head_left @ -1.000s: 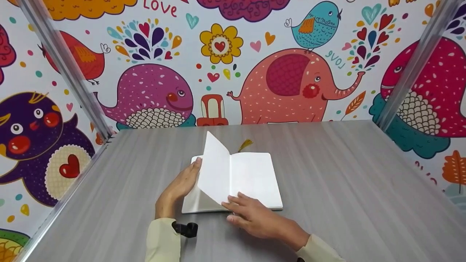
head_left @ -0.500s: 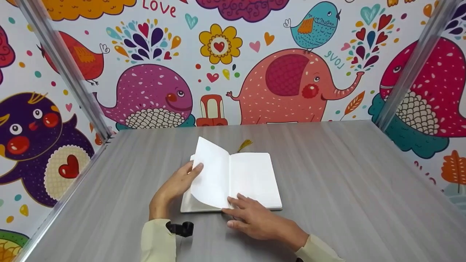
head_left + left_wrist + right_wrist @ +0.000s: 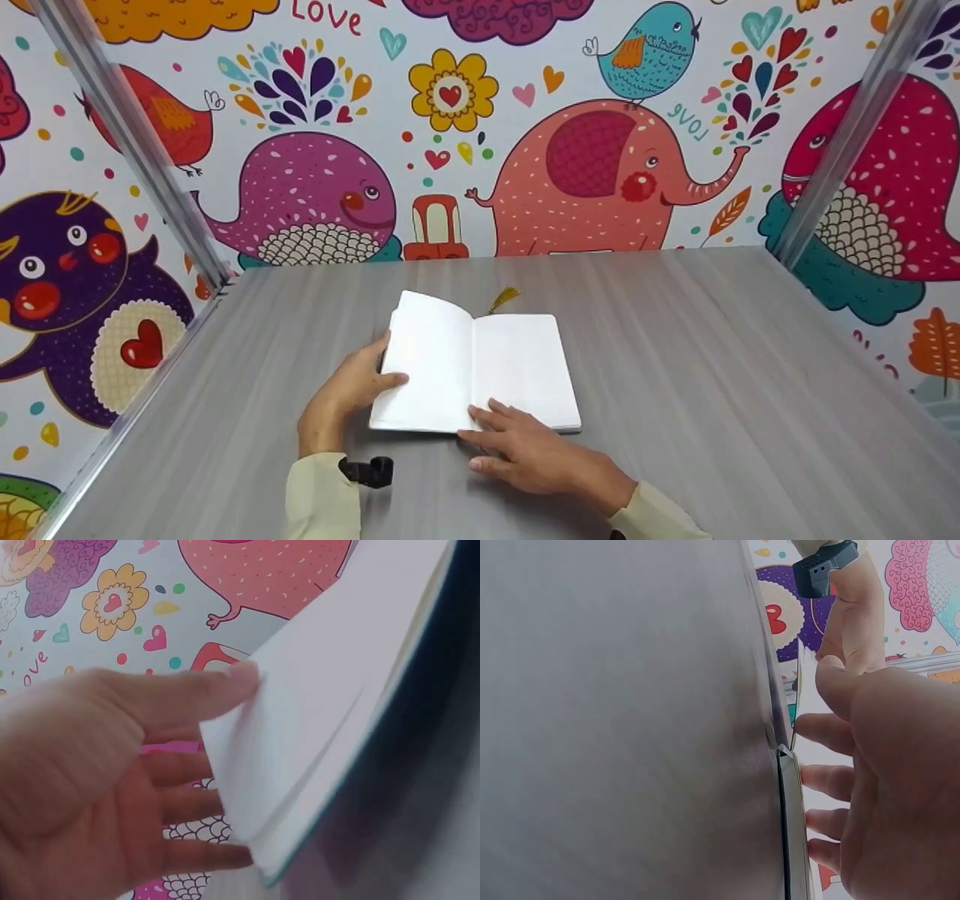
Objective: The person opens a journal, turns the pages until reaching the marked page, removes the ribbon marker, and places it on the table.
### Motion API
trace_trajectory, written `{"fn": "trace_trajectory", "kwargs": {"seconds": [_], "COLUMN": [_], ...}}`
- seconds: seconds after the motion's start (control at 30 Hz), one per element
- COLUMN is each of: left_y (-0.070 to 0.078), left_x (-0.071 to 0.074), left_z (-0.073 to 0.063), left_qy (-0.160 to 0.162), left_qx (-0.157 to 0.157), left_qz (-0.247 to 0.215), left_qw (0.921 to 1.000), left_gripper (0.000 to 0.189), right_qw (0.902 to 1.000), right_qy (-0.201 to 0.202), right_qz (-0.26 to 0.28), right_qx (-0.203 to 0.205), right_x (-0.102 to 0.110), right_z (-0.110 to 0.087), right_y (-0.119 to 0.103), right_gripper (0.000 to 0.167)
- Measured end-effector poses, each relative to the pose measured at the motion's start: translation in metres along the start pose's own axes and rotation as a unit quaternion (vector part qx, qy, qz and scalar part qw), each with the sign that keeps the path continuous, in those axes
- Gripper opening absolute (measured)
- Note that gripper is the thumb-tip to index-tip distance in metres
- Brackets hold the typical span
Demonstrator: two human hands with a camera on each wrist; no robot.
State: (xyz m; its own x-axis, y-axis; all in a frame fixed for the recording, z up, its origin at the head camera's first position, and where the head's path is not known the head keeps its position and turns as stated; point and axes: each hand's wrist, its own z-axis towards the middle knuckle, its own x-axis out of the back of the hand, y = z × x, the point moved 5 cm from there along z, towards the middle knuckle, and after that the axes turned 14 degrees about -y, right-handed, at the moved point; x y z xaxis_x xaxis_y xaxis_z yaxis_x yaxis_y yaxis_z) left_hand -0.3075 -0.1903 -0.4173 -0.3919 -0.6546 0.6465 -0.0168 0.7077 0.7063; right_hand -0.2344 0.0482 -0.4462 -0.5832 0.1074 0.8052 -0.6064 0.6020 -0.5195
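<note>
The notebook (image 3: pixel 525 367) lies spread on the tabletop (image 3: pixel 690 375) in front of me, blank pages facing up. My left hand (image 3: pixel 349 386) pinches its left edge: thumb on the leaf (image 3: pixel 433 352), the other fingers behind and a little apart, probably so that the leaf, bowed up toward its far corner, cannot spring back. My right hand (image 3: pixel 529 450) rests at the near end of the spine, fingers fairly straight and slightly parted, tips touching the paper and gripping nothing; I judge that light touch steadies the notebook against sliding. (The yellow tassel (image 3: pixel 505 299) pokes out past the far edge, well apart from both hands.)
</note>
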Motion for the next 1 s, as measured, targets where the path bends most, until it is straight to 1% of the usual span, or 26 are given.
{"fn": "trace_trajectory", "kwargs": {"seconds": [0.13, 0.23, 0.27, 0.37, 0.53, 0.63, 0.73, 0.87, 0.93, 1.0], "left_y": [0.006, 0.009, 0.01, 0.013, 0.018, 0.021, 0.024, 0.026, 0.025, 0.024], "left_x": [-0.006, -0.011, -0.012, -0.017, -0.026, -0.032, -0.036, -0.041, -0.044, -0.047], "left_z": [0.006, 0.008, 0.008, 0.008, 0.01, 0.011, 0.013, 0.016, 0.017, 0.018], "left_qy": [0.004, 0.006, 0.006, 0.004, -0.02, -0.035, -0.04, -0.049, -0.058, -0.067], "left_qx": [-0.001, 0.004, 0.006, -0.003, -0.014, -0.013, -0.019, -0.017, -0.009, 0.006], "left_qz": [0.026, 0.04, 0.045, 0.061, 0.081, 0.086, 0.091, 0.1, 0.102, 0.103], "left_qw": [0.9997, 0.9992, 0.999, 0.9982, 0.9964, 0.9956, 0.9949, 0.9936, 0.993, 0.9924], "left_gripper": [0.093, 0.095, 0.094, 0.082, 0.061, 0.054, 0.05, 0.052, 0.058, 0.063], "right_qw": [1.0, 0.9999, 0.9998, 0.9997, 0.9996, 0.9996, 0.9996, 0.9995, 0.9993, 0.9992], "right_qy": [-0.001, -0.001, 0.0, 0.004, 0.007, 0.006, 0.002, -0.001, -0.001, -0.002], "right_qz": [-0.007, -0.015, -0.017, -0.022, -0.025, -0.026, -0.028, -0.032, -0.036, -0.041], "right_qx": [0.002, 0.005, 0.006, 0.008, 0.006, 0.004, 0.001, 0.001, 0.004, 0.004], "right_x": [0.0, 0.0, 0.0, 0.001, 0.0, 0.0, 0.0, 0.001, 0.001, 0.001], "right_z": [-0.001, 0.0, 0.0, -0.001, -0.001, -0.001, -0.001, -0.001, -0.001, -0.001], "right_y": [0.0, 0.0, 0.0, 0.001, 0.001, 0.002, 0.002, 0.001, 0.001, 0.0], "right_gripper": [0.052, 0.052, 0.052, 0.052, 0.053, 0.053, 0.054, 0.054, 0.054, 0.054]}}
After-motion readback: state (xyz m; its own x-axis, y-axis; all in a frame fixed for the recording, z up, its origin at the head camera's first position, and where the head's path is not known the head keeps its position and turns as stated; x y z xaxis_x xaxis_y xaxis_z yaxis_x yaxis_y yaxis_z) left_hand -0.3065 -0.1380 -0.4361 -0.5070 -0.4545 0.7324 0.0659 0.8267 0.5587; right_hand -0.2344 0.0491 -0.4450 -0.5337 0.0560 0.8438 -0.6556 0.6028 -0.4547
